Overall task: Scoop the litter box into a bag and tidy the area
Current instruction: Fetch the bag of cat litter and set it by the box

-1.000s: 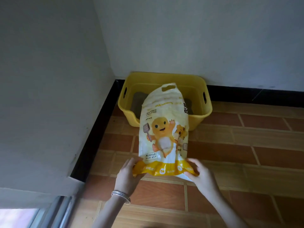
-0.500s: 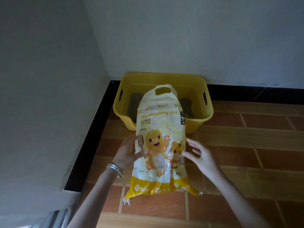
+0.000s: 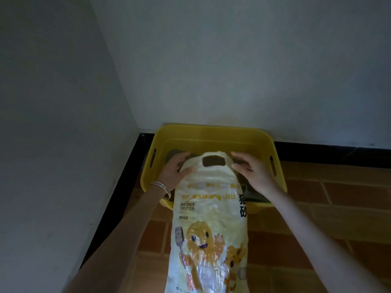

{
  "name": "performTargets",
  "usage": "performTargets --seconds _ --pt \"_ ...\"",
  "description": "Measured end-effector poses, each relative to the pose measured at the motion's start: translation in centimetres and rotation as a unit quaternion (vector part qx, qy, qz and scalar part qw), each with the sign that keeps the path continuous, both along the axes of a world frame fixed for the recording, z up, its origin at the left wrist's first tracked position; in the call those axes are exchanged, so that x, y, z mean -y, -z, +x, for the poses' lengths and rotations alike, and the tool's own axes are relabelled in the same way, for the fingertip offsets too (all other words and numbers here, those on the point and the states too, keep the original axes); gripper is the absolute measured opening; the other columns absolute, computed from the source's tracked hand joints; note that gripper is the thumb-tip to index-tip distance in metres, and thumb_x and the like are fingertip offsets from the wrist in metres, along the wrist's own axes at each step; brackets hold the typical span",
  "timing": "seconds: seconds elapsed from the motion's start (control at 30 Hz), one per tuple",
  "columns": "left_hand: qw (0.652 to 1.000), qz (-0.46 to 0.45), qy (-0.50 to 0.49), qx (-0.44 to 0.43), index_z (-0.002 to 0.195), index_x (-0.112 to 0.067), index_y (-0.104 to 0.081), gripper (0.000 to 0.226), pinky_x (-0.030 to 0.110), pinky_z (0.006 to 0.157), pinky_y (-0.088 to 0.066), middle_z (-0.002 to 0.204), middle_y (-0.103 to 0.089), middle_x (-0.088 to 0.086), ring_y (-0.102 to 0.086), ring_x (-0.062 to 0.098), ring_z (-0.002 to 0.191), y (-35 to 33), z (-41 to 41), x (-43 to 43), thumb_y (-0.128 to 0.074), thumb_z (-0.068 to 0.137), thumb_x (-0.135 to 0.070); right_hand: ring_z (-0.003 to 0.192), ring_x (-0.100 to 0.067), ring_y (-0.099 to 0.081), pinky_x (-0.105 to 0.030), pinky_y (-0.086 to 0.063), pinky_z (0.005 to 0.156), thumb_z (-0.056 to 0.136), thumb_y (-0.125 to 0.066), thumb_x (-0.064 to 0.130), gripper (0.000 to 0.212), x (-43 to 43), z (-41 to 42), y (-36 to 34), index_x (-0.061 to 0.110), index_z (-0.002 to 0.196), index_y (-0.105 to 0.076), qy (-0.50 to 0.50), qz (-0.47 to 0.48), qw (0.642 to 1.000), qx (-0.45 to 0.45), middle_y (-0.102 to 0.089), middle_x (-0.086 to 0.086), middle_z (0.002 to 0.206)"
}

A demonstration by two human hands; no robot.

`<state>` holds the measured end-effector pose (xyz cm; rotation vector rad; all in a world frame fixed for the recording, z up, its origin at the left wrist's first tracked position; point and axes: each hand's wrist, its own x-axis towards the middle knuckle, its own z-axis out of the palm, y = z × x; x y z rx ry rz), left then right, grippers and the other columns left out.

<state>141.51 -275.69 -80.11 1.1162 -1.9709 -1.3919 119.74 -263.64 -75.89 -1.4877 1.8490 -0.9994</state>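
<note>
Yellow-and-white plastic, glossy and creased, is what I am holding: the bag [image 3: 209, 218], printed with a cartoon chick and a small scoop. I am lifting it by its top edge, so that its upper end is hanging over the near half of the litter box [image 3: 211, 130], while its lower end is running out of view below me, and I cannot tell whether it is touching anything down there. My left hand [image 3: 175, 172] is pinching the top corner on its side, thumb lying on the printed face and fingers reaching along the rim. My right hand [image 3: 251, 172] is pinching the opposite corner in the same way, and the handle hole [image 3: 213, 161] is sitting between the two. Behind the bag the yellow box is standing in the corner, pushed against both walls [image 3: 232, 70], with grey litter [image 3: 173, 153] showing past my left fingers. Thin bangles [image 3: 161, 186] are circling my left wrist. Brown tiles are covering the floor [image 3: 342, 199] around the box, and a black skirting [image 3: 118, 199] is edging the walls. By my reckoning I am only getting the bag ready, finding its mouth above the box; no scooping is under way. The next move is calling for me to pull the two sides apart and hold the mouth wide and low near the litter. I am seeing no scoop anywhere, so one hand may need to let go and fetch one.
</note>
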Motion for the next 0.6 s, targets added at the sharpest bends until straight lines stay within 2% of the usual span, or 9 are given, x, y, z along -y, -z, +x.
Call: performTargets --seconds 0.07,0.13,0.17,0.23,0.33,0.43,0.53,0.6 --pt "1.000 0.018 0.020 0.009 0.132 -0.014 -0.047 0.048 -0.001 0.077 -0.039 0.130 -0.047 -0.003 -0.044 0.008 0.117 0.5 -0.3 1.2 -0.063 0.087 -0.014 0.107 0.002 -0.045 0.002 -0.038 0.073 0.091 -0.053 0.020 0.041 0.7 -0.7 0.3 0.016 0.131 -0.047 -0.022 0.029 0.999 -0.005 -0.047 0.015 0.120" --pt "0.999 0.023 0.038 0.014 0.126 -0.018 -0.052 0.041 0.002 0.075 -0.042 0.126 -0.052 -0.003 -0.050 0.003 0.109 0.9 -0.5 2.5 -0.064 0.087 -0.018 0.104 0.006 -0.045 0.001 -0.039 0.072 0.092 -0.052 0.022 0.038 1.4 -1.4 0.9 0.020 0.129 -0.048 -0.043 0.052 0.998 -0.016 -0.048 0.017 0.119" --pt "0.999 0.024 0.043 0.012 0.119 -0.021 -0.056 0.034 0.004 0.074 -0.043 0.120 -0.055 -0.005 -0.052 -0.002 0.102 1.0 -0.6 3.0 -0.066 0.086 -0.021 0.099 0.010 -0.045 0.001 -0.038 0.072 0.092 -0.052 0.021 0.035 1.7 -1.7 1.2 0.021 0.126 -0.050 -0.052 0.061 0.997 -0.016 -0.049 0.019 0.116" --pt "0.999 0.015 0.049 0.010 0.099 -0.025 -0.064 0.024 0.012 0.071 -0.047 0.104 -0.063 -0.009 -0.059 -0.003 0.089 1.4 -0.7 3.8 -0.069 0.079 -0.037 0.088 0.018 -0.045 0.003 -0.036 0.072 0.091 -0.053 0.020 0.024 2.1 -2.3 1.8 0.024 0.114 -0.055 -0.067 0.076 0.995 0.002 -0.052 0.023 0.106" --pt "0.999 -0.003 0.051 0.015 0.078 -0.032 -0.064 0.024 0.019 0.067 -0.049 0.078 -0.067 -0.013 -0.063 0.002 0.077 1.9 -0.3 4.8 -0.063 0.067 -0.053 0.076 0.015 -0.053 -0.001 -0.038 0.069 0.089 -0.056 0.023 0.004 2.4 -2.7 2.5 0.025 0.091 -0.060 -0.058 0.075 0.995 0.031 -0.061 0.013 0.093" --pt "0.999 -0.008 0.052 0.008 0.067 -0.038 -0.064 0.008 0.018 0.066 -0.049 0.072 -0.067 -0.014 -0.062 0.003 0.071 1.3 0.2 5.1 -0.070 0.071 -0.041 0.073 0.010 -0.055 -0.004 -0.040 0.067 0.087 -0.059 0.019 0.008 2.2 -2.8 2.7 0.023 0.080 -0.060 -0.039 0.048 0.997 0.055 -0.062 0.006 0.085" --pt "0.998 -0.016 0.056 -0.001 0.069 -0.025 -0.064 0.017 0.017 0.067 -0.048 0.069 -0.067 -0.013 -0.062 0.001 0.069 0.4 0.9 4.6 -0.072 0.079 -0.014 0.074 0.005 -0.057 -0.008 -0.042 0.068 0.085 -0.061 0.012 0.012 1.4 -2.5 2.0 0.022 0.078 -0.060 -0.050 0.021 0.996 0.073 -0.061 0.006 0.082" --pt "0.997 -0.025 0.067 -0.020 0.067 -0.028 -0.064 0.018 0.014 0.067 -0.047 0.069 -0.066 -0.014 -0.061 -0.001 0.068 -0.8 1.7 4.0 -0.074 0.077 -0.016 0.073 0.002 -0.057 -0.010 -0.043 0.067 0.083 -0.063 0.012 0.013 0.8 -2.2 1.3 0.023 0.075 -0.060 -0.066 -0.002 0.995 0.078 -0.060 0.008 0.078"
